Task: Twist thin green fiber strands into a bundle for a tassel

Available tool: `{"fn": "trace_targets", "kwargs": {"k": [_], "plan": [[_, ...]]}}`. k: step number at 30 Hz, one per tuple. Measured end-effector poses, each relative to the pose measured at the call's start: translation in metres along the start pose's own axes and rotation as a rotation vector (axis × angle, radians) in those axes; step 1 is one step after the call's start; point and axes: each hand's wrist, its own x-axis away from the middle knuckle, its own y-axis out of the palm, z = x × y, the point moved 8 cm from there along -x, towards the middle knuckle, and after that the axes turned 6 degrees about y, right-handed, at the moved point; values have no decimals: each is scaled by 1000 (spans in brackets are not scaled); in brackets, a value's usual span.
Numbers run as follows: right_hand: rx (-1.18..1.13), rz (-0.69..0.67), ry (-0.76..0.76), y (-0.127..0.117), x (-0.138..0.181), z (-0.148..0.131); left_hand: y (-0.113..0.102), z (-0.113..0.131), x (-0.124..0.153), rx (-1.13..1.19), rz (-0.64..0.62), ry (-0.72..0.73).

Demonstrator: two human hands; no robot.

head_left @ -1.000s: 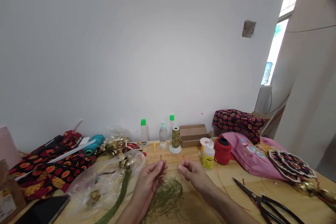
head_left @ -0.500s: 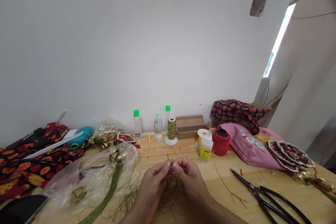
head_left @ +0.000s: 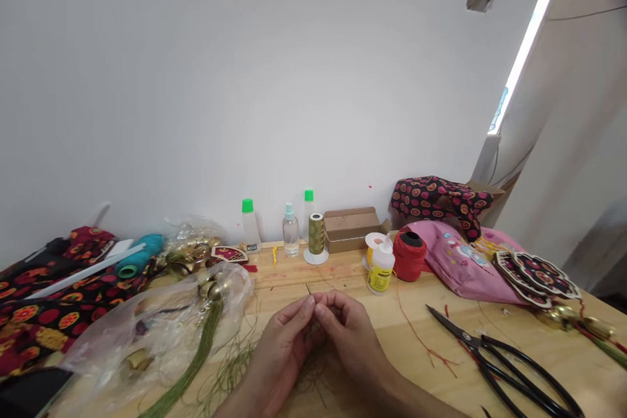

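My left hand and my right hand meet fingertip to fingertip above the middle of the wooden table. Each is closed in a pinch on thin olive-green thread, a short end of which sticks up past the fingertips. My fingers hide most of what lies between them. Loose green threads spread over the wood beside my left wrist, with a green tassel farther left. Beyond my hands, a spool of olive thread stands upright on its white base.
Black-handled scissors lie at right, near red thread. A yellow-labelled glue bottle and red thread cone stand behind. Clear plastic bags with brass bells and patterned cloth cover the left. A cardboard box sits against the wall.
My fingertips have come slightly closer together, and my right thumb has shifted left. Less thread shows above them. The whole view has tilted and shifted a little.
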Motion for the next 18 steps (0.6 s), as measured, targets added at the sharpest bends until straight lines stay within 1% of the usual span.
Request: {"fn": "trace_targets", "kwargs": {"k": [7, 9, 12, 13, 15, 18], "plan": [[29, -18, 4, -2, 0, 2, 4, 4, 1, -38, -18, 11], [67, 34, -27, -7, 1, -4, 8, 7, 2, -78, -39, 40], [205, 128, -135, -17, 2, -22, 15, 10, 4, -169, -96, 66], [246, 121, -169, -17, 3, -27, 16, 9, 4, -205, -118, 59], [274, 58, -195, -14, 3, -32, 15, 6, 3, -275, -151, 51], [231, -34, -146, -9, 2, -29, 9, 5, -1, -427, -178, 75]]}}
